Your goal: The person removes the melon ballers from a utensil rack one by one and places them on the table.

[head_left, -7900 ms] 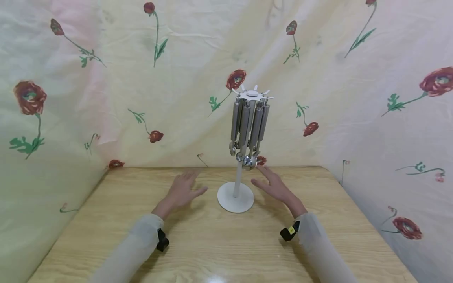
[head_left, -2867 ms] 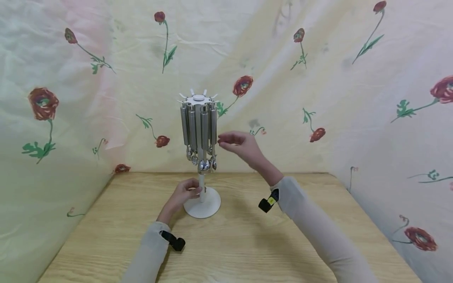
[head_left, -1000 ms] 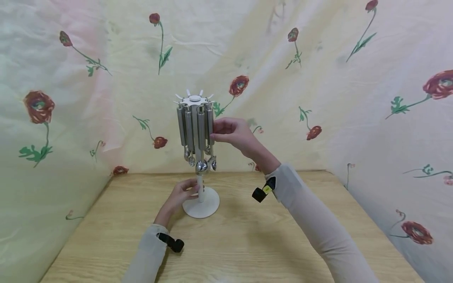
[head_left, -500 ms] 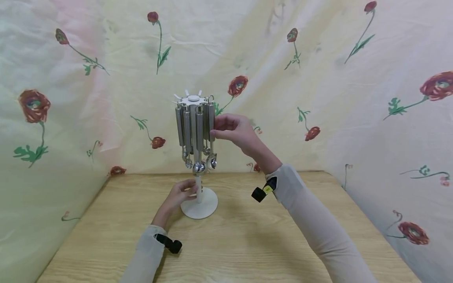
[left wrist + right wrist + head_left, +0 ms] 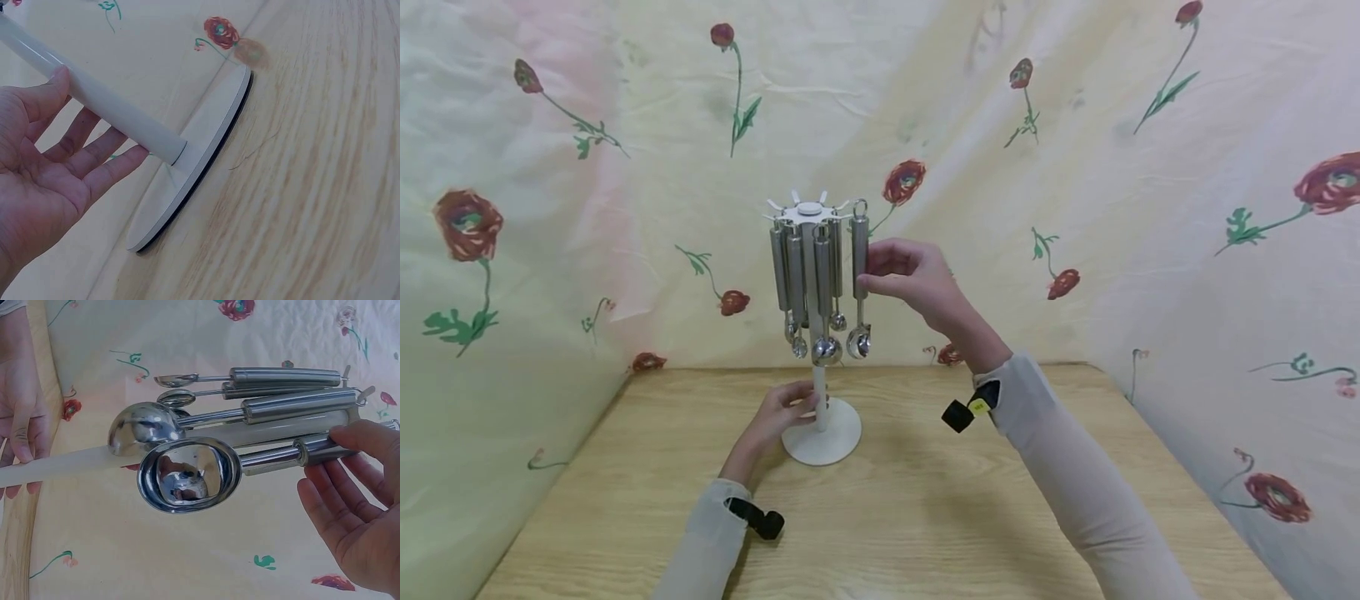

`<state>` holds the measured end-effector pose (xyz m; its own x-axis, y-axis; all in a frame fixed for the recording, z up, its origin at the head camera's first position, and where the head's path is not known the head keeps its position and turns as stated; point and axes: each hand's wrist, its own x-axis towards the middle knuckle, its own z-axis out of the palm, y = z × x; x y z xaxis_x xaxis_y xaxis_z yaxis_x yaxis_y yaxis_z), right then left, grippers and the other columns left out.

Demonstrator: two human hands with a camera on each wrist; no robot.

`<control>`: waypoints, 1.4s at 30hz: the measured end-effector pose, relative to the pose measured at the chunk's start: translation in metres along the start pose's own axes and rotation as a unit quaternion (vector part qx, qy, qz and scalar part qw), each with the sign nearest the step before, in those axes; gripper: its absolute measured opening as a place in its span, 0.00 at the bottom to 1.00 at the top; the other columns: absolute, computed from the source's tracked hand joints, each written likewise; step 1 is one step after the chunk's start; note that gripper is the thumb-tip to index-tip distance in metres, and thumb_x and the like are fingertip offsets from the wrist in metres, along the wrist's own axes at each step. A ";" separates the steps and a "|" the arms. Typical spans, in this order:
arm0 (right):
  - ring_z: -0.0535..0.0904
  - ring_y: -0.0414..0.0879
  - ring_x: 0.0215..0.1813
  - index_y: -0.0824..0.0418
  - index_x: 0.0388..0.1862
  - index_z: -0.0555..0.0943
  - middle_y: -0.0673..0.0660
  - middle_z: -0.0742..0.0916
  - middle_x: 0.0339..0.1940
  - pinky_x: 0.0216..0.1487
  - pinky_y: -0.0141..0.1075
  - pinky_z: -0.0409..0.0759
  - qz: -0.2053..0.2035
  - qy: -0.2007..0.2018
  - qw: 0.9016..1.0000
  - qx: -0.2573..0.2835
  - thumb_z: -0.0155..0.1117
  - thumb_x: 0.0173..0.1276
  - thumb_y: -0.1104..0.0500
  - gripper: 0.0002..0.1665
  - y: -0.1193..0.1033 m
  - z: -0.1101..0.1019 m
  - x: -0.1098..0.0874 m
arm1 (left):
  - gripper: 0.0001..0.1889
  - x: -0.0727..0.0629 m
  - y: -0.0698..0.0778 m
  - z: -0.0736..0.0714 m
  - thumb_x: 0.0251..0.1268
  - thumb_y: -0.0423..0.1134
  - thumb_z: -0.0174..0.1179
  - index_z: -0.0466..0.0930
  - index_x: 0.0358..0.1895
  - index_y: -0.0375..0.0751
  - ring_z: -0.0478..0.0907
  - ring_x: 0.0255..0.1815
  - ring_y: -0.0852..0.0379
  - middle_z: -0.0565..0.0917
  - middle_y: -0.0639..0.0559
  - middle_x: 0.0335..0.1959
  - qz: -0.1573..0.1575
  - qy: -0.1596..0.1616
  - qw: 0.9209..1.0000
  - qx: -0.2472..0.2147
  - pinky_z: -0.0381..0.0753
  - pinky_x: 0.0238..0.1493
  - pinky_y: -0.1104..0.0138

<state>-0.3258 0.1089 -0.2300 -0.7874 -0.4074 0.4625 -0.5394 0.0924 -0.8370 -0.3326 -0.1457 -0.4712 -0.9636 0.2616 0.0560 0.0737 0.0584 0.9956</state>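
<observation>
Scoop (image 5: 860, 250) partly hidden by right hand (image 5: 917, 279).

A tabletop (image 5: 887, 533) of pale, yellowish wood grain carries everything, its far edge straight at 12 o'clock and its sides spreading wider towards 8 and 4 o'clock. The white stand (image 5: 822, 400) rests upright on it, at about 11 o'clock from the table's middle, its round base (image 5: 835, 437) flat on the wood. A soft shadow falls at the base's 4 o'clock. In the left wrist view, a thin dark line (image 5: 253, 153) marks the grain at 3 o'clock from the base, just beside it.
</observation>
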 end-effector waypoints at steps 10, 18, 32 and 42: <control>0.87 0.45 0.41 0.63 0.52 0.86 0.50 0.90 0.40 0.49 0.34 0.89 0.027 0.029 0.999 0.025 0.74 0.65 0.65 0.16 0.012 -0.020 -0.018 | 0.22 -0.001 -0.004 -0.002 0.78 0.37 0.56 0.72 0.69 0.30 0.81 0.60 0.50 0.79 0.34 0.63 0.000 -0.006 1.000 0.000 0.86 0.62 0.52; 0.86 0.46 0.40 0.63 0.52 0.85 0.51 0.90 0.40 0.51 0.35 0.89 0.081 0.042 0.995 0.049 0.74 0.65 0.65 0.16 0.042 -0.031 -0.035 | 0.21 -0.002 -0.003 0.001 0.77 0.35 0.57 0.73 0.68 0.28 0.82 0.55 0.55 0.80 0.33 0.62 0.002 -0.004 1.000 -0.008 0.86 0.61 0.51; 0.86 0.42 0.40 0.68 0.53 0.81 0.48 0.89 0.37 0.40 0.29 0.86 0.157 0.042 0.986 0.042 0.73 0.65 0.65 0.18 0.095 -0.027 -0.061 | 0.22 -0.002 -0.001 0.002 0.78 0.36 0.56 0.72 0.68 0.28 0.82 0.55 0.55 0.79 0.34 0.63 0.001 -0.002 1.000 -0.011 0.85 0.62 0.51; 0.85 0.41 0.40 0.73 0.57 0.79 0.49 0.87 0.38 0.52 0.41 0.90 0.198 0.028 0.978 0.057 0.71 0.66 0.68 0.21 0.131 -0.015 -0.075 | 0.22 -0.003 -0.002 0.000 0.78 0.36 0.56 0.73 0.69 0.30 0.81 0.56 0.54 0.79 0.34 0.63 0.000 0.000 1.000 -0.009 0.85 0.63 0.50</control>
<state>-0.3414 0.1649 -0.3700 -0.9447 -0.3096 0.1082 -0.1546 0.1295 -0.9795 -0.3301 -0.1461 -0.4731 -0.9633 0.2624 0.0569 0.0699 0.0406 0.9967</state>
